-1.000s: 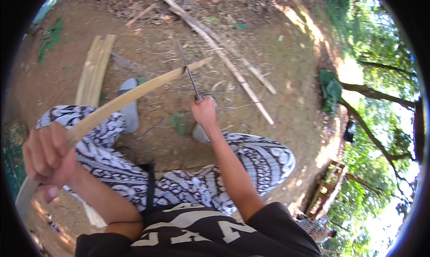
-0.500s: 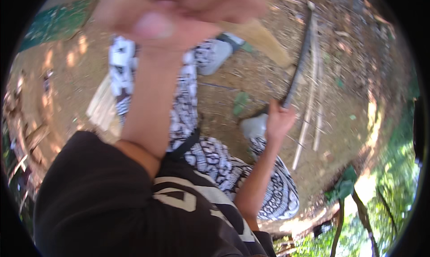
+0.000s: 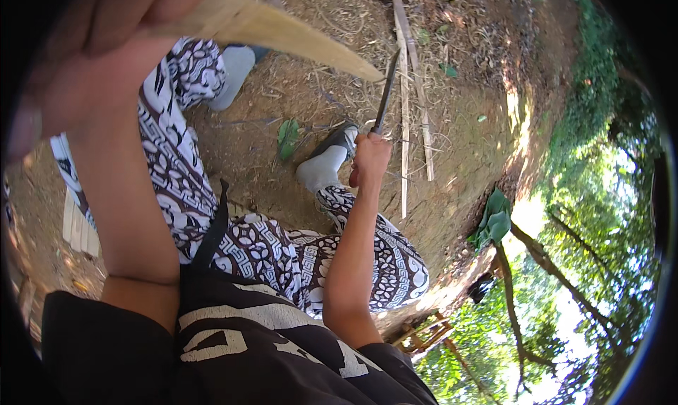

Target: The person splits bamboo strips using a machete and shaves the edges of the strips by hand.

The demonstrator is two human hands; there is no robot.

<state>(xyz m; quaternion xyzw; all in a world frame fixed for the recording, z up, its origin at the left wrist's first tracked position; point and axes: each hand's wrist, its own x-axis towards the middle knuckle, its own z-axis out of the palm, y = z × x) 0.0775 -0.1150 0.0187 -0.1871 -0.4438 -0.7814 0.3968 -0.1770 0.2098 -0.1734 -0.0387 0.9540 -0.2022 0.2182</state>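
Observation:
My left hand (image 3: 106, 62), large and close at the upper left, is closed round a pale, flat strip of split wood (image 3: 289, 38). The strip narrows to a point toward the right, close to the knife's blade; I cannot tell whether they touch. My right hand (image 3: 372, 156) is wrapped round the handle of a long-bladed knife (image 3: 386, 98), its dark blade slanting up and away. Its handle is mostly hidden in the fist. Below the right hand is my foot in a grey sock and dark shoe (image 3: 328, 158).
Two long thin strips (image 3: 405, 122) lie on the bare earth right of the knife. A stack of pale slats (image 3: 79, 225) lies at the left. A green leaf (image 3: 288, 139) rests between my feet. Large leaves (image 3: 494, 218) and branches (image 3: 522, 299) stand at the right.
The view has shifted, so my body and the ground appear further left. The blade now points up beside the strip's tip, and the strip shows more plainly. Both hands keep their hold.

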